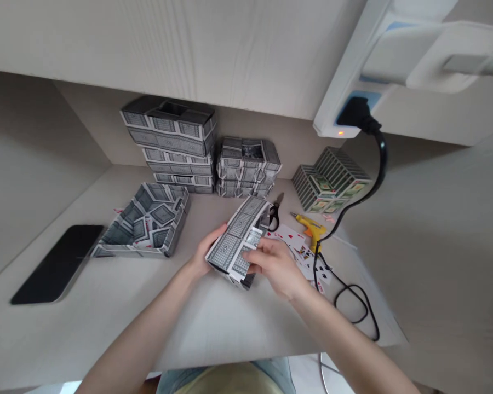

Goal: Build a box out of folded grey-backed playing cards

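A box built from grey-patterned playing cards (238,230) is held tilted above the desk. My left hand (205,249) is closed around its left side, with most of the fingers hidden behind it. My right hand (275,262) pinches a single playing card (250,243) against the box's right side. Under and beyond my right hand, loose playing cards (290,235) lie face up. Black-handled scissors (275,213) rest just past the box. To their right lies a yellow glue gun (312,229).
An open card tray (175,232) with loose cards stands left, near a black phone (57,265). Stacked card boxes (175,131), smaller ones (248,164) and packs of cards (332,178) line the back. A black cable (384,164) hangs from a power strip (345,104).
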Demonstrator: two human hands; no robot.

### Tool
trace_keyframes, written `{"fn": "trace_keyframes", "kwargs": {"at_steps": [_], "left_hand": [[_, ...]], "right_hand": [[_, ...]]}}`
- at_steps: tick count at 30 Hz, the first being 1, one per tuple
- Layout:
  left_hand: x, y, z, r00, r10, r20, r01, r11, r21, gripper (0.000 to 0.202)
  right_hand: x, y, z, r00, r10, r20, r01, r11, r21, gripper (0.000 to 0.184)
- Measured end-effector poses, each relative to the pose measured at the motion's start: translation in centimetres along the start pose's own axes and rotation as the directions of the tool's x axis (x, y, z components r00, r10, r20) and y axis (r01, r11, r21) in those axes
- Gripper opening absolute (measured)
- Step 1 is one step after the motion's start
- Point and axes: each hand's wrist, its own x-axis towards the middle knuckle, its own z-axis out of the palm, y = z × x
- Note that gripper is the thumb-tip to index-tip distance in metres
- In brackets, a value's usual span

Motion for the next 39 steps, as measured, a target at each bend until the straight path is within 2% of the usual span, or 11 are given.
{"fn": "trace_keyframes", "kwargs": {"at_steps": [2, 5, 8, 12, 16, 20, 24, 31, 39], "left_hand": [[-0.2, 0.1, -0.1, 0.995, -0.084, 0.053, 0.089, 0.991, -0.097, 0.037], [-0.6, 0.2, 0.0, 0.994, -0.046, 0.104, 0.058, 0.991, -0.122, 0.038], [-0.8, 0.2, -0.1, 0.985, -0.046, 0.163, 0.057, 0.996, -0.062, 0.048], [-0.9, 0.1, -0.5, 0.977, -0.068, 0.200, 0.062, 0.997, 0.035, 0.060], [-0.9, 0.1, -0.8, 0.974, -0.066, 0.216, 0.046, 0.994, 0.095, 0.062], [-0.9, 0.1, -0.8, 0.977, -0.051, 0.207, 0.023, 0.990, 0.139, 0.062], [-1.0, 0.4, -0.6, 0.978, -0.043, 0.205, 0.011, 0.988, 0.151, 0.068], [-1.1, 0.5, -0.5, 0.969, -0.050, 0.241, 0.007, 0.985, 0.175, 0.073], [-1.1, 0.4, -0.3, 0.966, -0.031, 0.258, -0.013, 0.986, 0.169, 0.076]], "right_hand": [[0.2, 0.9, 0.3, 1.000, -0.015, -0.002, 0.015, 0.996, 0.085, 0.023], [0.4, 2.1, 0.4, 1.000, -0.024, -0.015, 0.026, 0.978, 0.206, 0.033], [0.4, 2.8, 0.1, 0.999, -0.021, -0.031, 0.028, 0.963, 0.268, 0.035], [0.5, 3.0, -0.5, 1.000, 0.012, 0.017, -0.016, 0.955, 0.296, 0.034], [0.7, 3.1, -0.5, 0.999, 0.034, 0.033, -0.043, 0.951, 0.307, 0.034], [0.9, 3.3, -0.2, 1.000, 0.008, -0.009, -0.004, 0.943, 0.333, 0.033], [1.1, 3.7, -0.1, 0.999, 0.000, -0.034, 0.011, 0.949, 0.316, 0.032], [0.7, 3.7, -0.5, 0.991, 0.003, -0.133, 0.021, 0.983, 0.180, 0.025], [-0.1, 3.8, -0.9, 0.995, 0.047, -0.086, -0.036, 0.991, 0.127, 0.028]]}}
